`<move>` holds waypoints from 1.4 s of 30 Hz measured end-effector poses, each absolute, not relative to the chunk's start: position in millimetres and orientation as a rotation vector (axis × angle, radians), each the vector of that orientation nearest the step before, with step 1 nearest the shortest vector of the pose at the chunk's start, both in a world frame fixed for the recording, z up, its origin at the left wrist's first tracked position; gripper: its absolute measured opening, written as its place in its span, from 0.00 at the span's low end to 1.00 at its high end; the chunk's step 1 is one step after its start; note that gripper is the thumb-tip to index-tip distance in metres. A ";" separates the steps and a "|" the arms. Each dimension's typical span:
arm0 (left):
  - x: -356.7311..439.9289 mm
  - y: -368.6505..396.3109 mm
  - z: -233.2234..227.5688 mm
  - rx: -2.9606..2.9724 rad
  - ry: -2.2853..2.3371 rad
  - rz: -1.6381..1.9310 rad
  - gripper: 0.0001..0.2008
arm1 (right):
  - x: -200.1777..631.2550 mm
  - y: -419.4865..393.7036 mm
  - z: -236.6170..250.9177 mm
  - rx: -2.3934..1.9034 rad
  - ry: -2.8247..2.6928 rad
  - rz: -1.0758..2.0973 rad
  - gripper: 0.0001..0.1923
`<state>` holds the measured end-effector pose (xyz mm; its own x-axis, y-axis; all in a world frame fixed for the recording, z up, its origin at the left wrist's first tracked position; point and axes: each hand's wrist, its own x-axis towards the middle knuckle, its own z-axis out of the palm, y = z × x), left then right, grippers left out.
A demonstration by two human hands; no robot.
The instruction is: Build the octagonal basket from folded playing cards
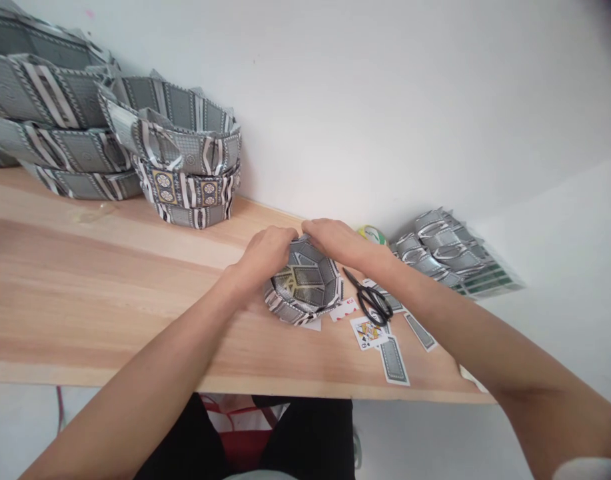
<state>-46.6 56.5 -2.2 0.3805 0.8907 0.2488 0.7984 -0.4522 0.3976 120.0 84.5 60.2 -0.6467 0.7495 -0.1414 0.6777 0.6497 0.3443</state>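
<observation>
A small basket folded from grey-patterned playing cards (305,313) stands on the wooden table, its inside facing up toward me. My left hand (272,250) is closed over the basket's far left rim. Beside it, my right hand (330,239) grips the far right rim, fingers bent down behind the wall. Both sets of fingertips nearly meet at the far edge and are partly hidden. Just right of the basket lie a red-suited card (344,309) and a queen card (368,333). Black-handled scissors (372,303) rest beneath my right forearm.
Larger card baskets stand at the back left, one medium (185,153) and one bigger (80,150). Behind my right forearm are a roll of tape (372,233) and more folded card pieces (438,243). Loose cards (394,360) lie near the table's front edge (285,393). A white wall (360,120) rises behind.
</observation>
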 end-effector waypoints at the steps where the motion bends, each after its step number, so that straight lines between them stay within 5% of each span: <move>1: -46.4 56.4 -2.4 2.428 1.512 0.635 0.18 | 121.8 86.1 61.0 1.155 2.597 0.343 0.08; 22: -45.5 56.0 -3.6 2.449 1.522 0.631 0.19 | 107.0 89.8 84.4 0.901 2.495 0.339 0.10; 42: -45.7 54.8 -1.2 2.415 1.511 0.635 0.19 | 127.9 74.9 58.3 1.192 2.507 0.546 0.11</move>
